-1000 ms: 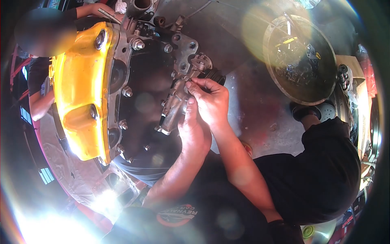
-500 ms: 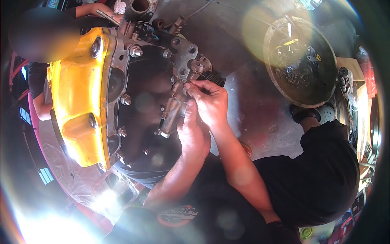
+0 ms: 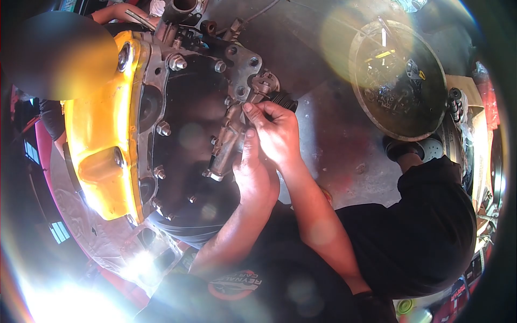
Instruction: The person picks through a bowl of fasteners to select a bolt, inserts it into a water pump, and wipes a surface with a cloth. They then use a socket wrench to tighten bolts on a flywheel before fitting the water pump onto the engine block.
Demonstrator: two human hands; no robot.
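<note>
A metal housing (image 3: 229, 137), long and slanted, is mounted on the dark engine face (image 3: 194, 113). At the housing's right side my right hand (image 3: 279, 134) has thumb and forefinger pinched together against it. Whatever is between those fingertips is too small to make out. Just below and left of it is my left hand (image 3: 253, 175), its thumb pointing up along the housing's edge and its other fingers hidden. Above the hands are a bracket with round holes (image 3: 245, 67) and a black ribbed pulley (image 3: 284, 101).
A yellow cover (image 3: 102, 156) lines the engine's left side, with several bolts beside it. An oval metal basin (image 3: 398, 121) holding loose parts and tools stands at the upper right. Another person's arm (image 3: 121, 13) reaches in at the top left. Bright light glares at the lower left.
The engine and housing appear slightly higher and further left in view. Both hands keep nearly the same pose at the housing. The other person's head sits further right and lower.
</note>
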